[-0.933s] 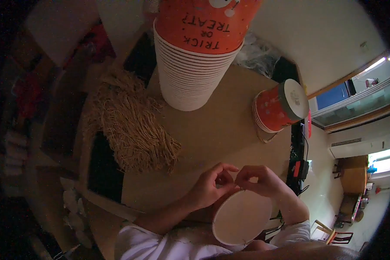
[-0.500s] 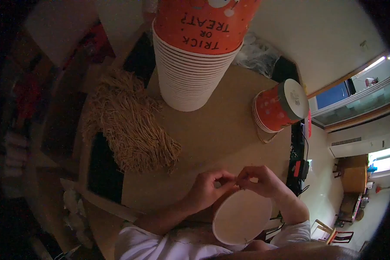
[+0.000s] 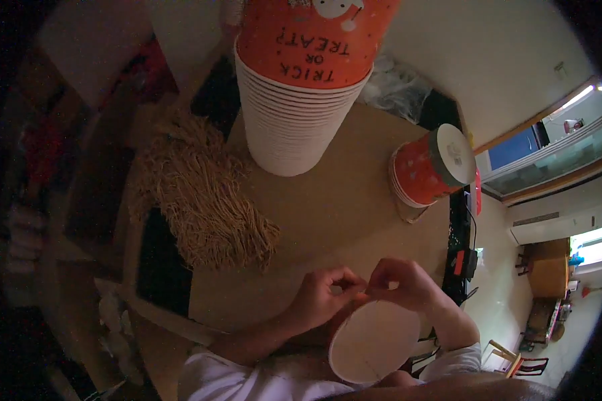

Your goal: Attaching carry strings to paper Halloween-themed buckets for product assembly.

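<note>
A paper bucket [image 3: 373, 342] with a white inside rests against my body, its round mouth facing up. At its far rim my left hand [image 3: 324, 294] is closed in a pinch. My right hand [image 3: 405, 284] pinches too, fingertips almost touching the left ones. What they hold is too small to make out; a thin dark line shows at the rim beside them. To the left lies a heap of brown cords [image 3: 204, 200]. Beyond my hands rises a tall stack of nested paper buckets [image 3: 301, 120], orange and white.
A shorter stack of orange buckets [image 3: 425, 167] lies upside down at the right, a cord loop at its rim. Behind it is crumpled clear plastic [image 3: 398, 90]. Brown board [image 3: 314, 224] covers the tabletop. A black device with a cable [image 3: 465, 264] sits at the right edge.
My hands stay pinched at the rim, with the right one shifted slightly. The bucket's mouth has tipped a little, and the view has moved slightly.
</note>
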{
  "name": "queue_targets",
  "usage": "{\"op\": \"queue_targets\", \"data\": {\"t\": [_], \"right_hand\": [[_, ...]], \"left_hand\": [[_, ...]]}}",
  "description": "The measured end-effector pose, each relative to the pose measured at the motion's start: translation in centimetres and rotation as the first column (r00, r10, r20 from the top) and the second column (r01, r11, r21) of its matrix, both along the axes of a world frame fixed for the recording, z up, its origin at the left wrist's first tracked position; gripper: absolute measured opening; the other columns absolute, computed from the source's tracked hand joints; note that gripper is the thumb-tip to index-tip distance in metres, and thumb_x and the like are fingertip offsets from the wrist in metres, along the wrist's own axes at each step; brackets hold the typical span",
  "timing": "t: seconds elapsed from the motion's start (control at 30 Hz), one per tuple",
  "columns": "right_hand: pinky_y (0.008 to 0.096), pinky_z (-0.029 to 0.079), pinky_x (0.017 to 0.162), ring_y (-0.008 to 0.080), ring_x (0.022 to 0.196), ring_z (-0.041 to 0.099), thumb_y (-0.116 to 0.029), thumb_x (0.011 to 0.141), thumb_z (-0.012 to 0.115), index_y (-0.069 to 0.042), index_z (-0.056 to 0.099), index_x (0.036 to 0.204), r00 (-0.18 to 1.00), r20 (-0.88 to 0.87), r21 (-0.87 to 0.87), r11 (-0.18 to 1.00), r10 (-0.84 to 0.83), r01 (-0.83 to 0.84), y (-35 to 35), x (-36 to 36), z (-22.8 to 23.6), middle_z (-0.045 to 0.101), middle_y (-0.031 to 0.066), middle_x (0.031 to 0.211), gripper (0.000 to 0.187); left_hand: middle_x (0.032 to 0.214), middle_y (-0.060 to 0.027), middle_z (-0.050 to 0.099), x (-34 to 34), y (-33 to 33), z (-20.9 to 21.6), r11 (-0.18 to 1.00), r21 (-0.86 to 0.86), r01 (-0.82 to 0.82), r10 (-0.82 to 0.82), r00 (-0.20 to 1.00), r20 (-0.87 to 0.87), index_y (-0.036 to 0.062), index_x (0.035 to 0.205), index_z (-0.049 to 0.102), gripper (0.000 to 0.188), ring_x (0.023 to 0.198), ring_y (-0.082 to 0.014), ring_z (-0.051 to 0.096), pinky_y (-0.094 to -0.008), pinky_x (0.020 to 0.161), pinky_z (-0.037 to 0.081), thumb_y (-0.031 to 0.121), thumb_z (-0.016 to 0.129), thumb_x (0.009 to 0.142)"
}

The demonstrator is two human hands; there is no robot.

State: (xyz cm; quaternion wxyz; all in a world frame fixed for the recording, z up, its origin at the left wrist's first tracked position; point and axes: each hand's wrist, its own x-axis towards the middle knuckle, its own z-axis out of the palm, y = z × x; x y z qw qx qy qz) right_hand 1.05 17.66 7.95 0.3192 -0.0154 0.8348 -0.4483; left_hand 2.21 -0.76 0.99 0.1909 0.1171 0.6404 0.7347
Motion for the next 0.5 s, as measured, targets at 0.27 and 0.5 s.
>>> {"op": "queue_targets", "data": {"t": [0.27,0.5], "right_hand": [[0.0239,0.046,0.064,0.0079,0.071,0.056,-0.007,0.072,0.069,-0.002,0.06,0.079,0.999,-0.036,-0.058,0.998,0.0,-0.002,0.23,0.25,-0.67,0.061,0.0025,0.075,0.013],[0.0218,0.044,0.06,0.0065,0.068,0.055,-0.012,0.073,0.069,-0.004,0.062,0.08,0.999,-0.029,0.025,0.999,0.043,-0.042,-0.06,0.18,-0.11,0.062,0.0013,0.074,0.012]], "left_hand": [[0.079,-0.0089,0.065,-0.14,-0.03,0.18,0.999,-0.041,0.0,-0.001,1.0,-0.009,-0.0007,0.086,0.064,0.012,0.076,-0.0106,0.061,-0.0251,0.069,0.049,0.01,0.063,0.079],[0.08,-0.0091,0.065,-0.01,0.03,-0.38,1.0,0.015,0.008,-0.009,0.999,0.047,-0.0011,0.089,0.063,0.014,0.076,-0.0116,0.061,-0.0256,0.071,0.049,0.01,0.062,0.08]]}}
